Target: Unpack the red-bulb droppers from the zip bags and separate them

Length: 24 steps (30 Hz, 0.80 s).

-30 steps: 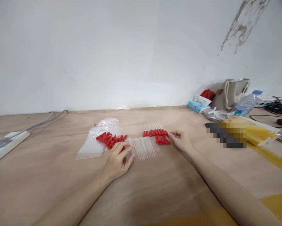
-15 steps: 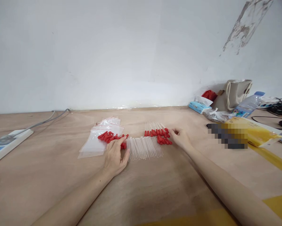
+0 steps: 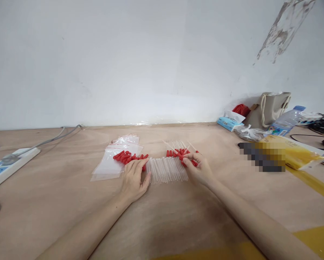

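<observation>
My left hand (image 3: 135,178) rests on the wood at the left end of a row of clear thin tubes (image 3: 166,170), its fingers stretched out and apart. Just past its fingertips lie loose red rubber bulbs (image 3: 122,156), partly on top of clear zip bags (image 3: 106,168). My right hand (image 3: 198,166) is closed at the right end of the row, pinching red-bulbed droppers (image 3: 181,156) whose clear tubes point up and away. How many it holds I cannot tell. Behind, more assembled droppers (image 3: 170,153) lie side by side with their bulbs toward me.
On the left, a power strip (image 3: 21,159) has a grey cable running toward the wall. To the right stand a tissue pack (image 3: 228,123), a canvas bag (image 3: 272,104) and a plastic bottle (image 3: 288,119). A yellow packet (image 3: 292,153) lies nearer, beside a dark blurred object (image 3: 259,157).
My right hand has moved left and closed on droppers, whose tubes now tilt upward. My left hand has stayed in nearly the same place.
</observation>
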Available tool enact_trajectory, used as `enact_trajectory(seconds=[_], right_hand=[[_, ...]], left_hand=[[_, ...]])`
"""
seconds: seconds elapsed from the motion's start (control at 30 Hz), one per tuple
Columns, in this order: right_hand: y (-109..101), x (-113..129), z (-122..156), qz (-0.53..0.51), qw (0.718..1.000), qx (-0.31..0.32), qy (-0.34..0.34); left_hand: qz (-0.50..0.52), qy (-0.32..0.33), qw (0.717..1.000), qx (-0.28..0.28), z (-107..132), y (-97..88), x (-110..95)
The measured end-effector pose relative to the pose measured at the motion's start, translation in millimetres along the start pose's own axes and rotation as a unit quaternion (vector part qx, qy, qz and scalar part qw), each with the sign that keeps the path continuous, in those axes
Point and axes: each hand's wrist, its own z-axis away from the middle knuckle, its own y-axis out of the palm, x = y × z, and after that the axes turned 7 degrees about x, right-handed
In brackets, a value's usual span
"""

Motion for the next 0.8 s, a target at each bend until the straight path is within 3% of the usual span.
enact_trajectory(seconds=[0.13,0.33,0.63,0.8], right_hand=[[8.8,21.7,17.3,0.141,0.984,0.03,-0.109],[19.7,35.1,30.9,0.174,0.963,0.114,-0.169],[36.1,21.0,33.0,0.229,0.939,0.05,-0.252],[34.7,22.7,35.4,0.248,0.93,0.061,-0.265]], left_hand=[[-0.042,0.039,0.998,-0.015,-1.0,-1.6,-3.0],[-0.079,0.15,0.985,-0.014,-0.3,2.3,-7.2],[-0.067,0.173,0.982,0.03,4.5,5.4,-10.8],[-0.07,0.186,0.98,0.032,5.9,3.3,-15.1]])
